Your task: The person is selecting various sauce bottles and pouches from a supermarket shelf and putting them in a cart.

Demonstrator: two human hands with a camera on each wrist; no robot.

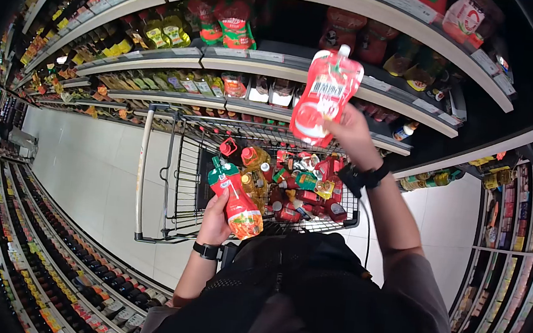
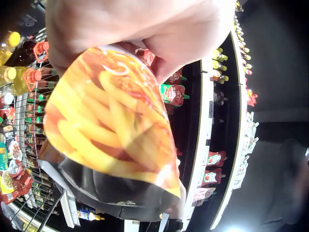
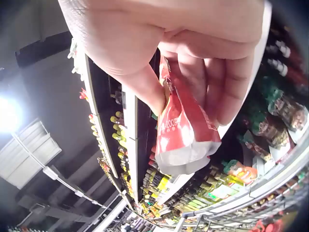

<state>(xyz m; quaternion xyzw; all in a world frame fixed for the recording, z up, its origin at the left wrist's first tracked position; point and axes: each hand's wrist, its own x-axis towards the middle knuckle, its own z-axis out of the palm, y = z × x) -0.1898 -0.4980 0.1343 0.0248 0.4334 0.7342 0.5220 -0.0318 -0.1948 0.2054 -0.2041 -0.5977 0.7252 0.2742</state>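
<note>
My left hand [image 1: 213, 222] grips a red spouted ketchup pouch [image 1: 238, 196] with a green cap, tilted over the near left part of the shopping cart [image 1: 178, 184]. French fries are printed on its lower part, seen large in the left wrist view on the pouch [image 2: 111, 125]. Higher and to the right, my right hand [image 1: 351, 135] pinches a red and white spouted sauce pouch [image 1: 329, 92] by its lower side, white cap up, in front of the shelves. In the right wrist view, thumb and fingers lie on either side of this pouch [image 3: 181, 128], near its pale bottom.
Oil bottles [image 1: 254, 181] and several red bottles and packets [image 1: 305, 199] lie in the cart. Ahead, a shelf edge [image 1: 276, 66] runs below red pouches [image 1: 234, 23] and oil bottles. More stocked shelves [image 1: 65, 256] line the left, and another rack [image 1: 518, 223] stands at right.
</note>
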